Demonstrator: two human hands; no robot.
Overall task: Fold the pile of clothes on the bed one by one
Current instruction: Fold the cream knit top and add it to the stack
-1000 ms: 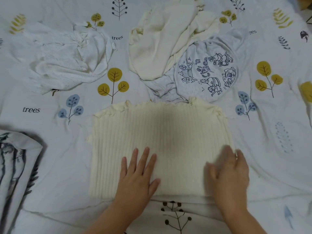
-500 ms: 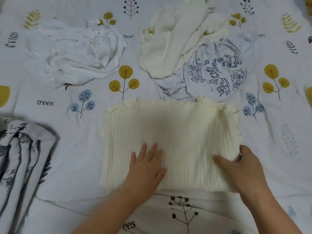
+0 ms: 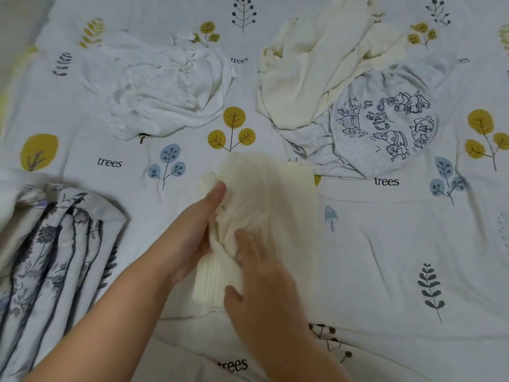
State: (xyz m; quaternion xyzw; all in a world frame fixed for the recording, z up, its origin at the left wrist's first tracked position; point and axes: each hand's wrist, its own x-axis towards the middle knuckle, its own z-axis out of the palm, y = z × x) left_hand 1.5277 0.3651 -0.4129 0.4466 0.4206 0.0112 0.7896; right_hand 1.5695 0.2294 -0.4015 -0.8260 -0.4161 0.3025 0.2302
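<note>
A cream ribbed knit top (image 3: 275, 194) lies in the middle of the bed, now folded to a narrow strip. My left hand (image 3: 192, 232) lies along its left edge, thumb on the knit, fingers hidden under the fabric. My right hand (image 3: 259, 274) holds the folded-over flap near the strip's lower part, fingers curled on the cloth. Beyond it lie a crumpled cream garment (image 3: 311, 64) on top of a pale grey cartoon-print shirt (image 3: 385, 125), and a crumpled white dotted garment (image 3: 165, 89) at the back left.
The bed is covered by a white sheet (image 3: 399, 257) printed with trees and leaves. A quilt with a dark floral print (image 3: 52, 257) is bunched at the left edge.
My right hand has carried the top's right side over to the left, halving its width. My left hand has shifted from pressing flat on the knit to its left edge. The view has moved closer.
</note>
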